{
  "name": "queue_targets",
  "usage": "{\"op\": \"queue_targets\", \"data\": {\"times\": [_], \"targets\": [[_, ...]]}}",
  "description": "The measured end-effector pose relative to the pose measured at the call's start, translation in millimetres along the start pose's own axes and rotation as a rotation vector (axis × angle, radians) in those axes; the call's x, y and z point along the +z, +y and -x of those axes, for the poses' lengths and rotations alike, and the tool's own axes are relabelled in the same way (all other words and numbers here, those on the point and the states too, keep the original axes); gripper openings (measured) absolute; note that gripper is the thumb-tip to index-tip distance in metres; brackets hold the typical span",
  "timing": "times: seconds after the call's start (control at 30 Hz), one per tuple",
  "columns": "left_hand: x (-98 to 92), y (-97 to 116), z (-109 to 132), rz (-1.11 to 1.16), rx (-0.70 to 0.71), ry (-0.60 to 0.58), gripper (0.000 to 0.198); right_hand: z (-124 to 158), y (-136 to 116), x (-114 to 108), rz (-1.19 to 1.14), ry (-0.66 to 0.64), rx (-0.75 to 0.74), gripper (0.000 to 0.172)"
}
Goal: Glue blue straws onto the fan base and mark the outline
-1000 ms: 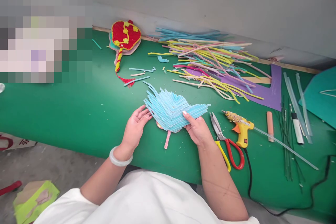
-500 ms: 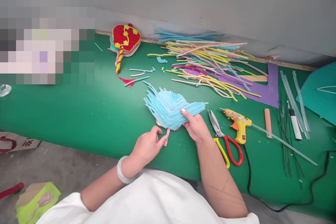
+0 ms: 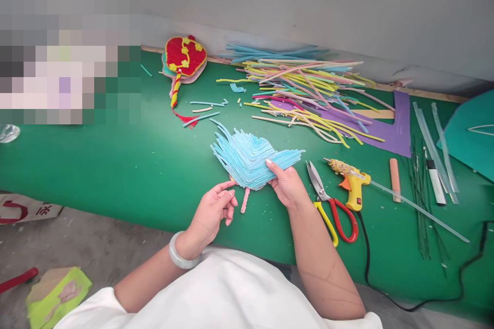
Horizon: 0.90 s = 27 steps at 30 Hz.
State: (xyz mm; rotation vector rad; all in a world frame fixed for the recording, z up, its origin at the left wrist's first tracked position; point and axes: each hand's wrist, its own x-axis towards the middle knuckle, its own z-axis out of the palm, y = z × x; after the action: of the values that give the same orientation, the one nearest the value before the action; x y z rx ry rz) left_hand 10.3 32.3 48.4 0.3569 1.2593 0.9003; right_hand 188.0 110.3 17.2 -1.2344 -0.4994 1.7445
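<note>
My right hand (image 3: 287,185) pinches the lower right side of a hand fan (image 3: 252,162) covered in light blue pipe-cleaner strips, thumb on top and fingers beneath. The strips meet in a V down its middle, and loose ends stick out at the upper left. A short pink handle (image 3: 245,200) points toward me from its lower edge. My left hand (image 3: 216,211) is beside that handle and holds nothing. Its index finger reaches to the fan's lower left edge, the other fingers loosely bent; whether the fingertip touches is unclear.
Scissors (image 3: 324,198) and a yellow glue gun (image 3: 351,180) with a clear stick lie right of the fan, its cord running off right. Behind are a pile of colored pipe cleaners (image 3: 301,82) and purple sheet (image 3: 401,128). A red fan (image 3: 186,56) lies back left.
My left hand has let go of the pink handle and shifted left, its index finger now extended to the fan's edge. My right hand keeps its hold in nearly the same place.
</note>
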Motion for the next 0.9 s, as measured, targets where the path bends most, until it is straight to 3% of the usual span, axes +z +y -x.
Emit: {"op": "queue_targets", "data": {"times": [0.37, 0.9], "targets": [[-3.8, 0.3, -6.3, 0.154, -0.029, -0.011, 0.046, -1.0, 0.4, -0.4, 0.001, 0.01, 0.002, 0.04], [-2.9, -0.1, -10.4, 0.286, -0.063, -0.014, 0.035, -2.0, 1.0, -1.0, -0.005, 0.002, 0.002, 0.042]]}}
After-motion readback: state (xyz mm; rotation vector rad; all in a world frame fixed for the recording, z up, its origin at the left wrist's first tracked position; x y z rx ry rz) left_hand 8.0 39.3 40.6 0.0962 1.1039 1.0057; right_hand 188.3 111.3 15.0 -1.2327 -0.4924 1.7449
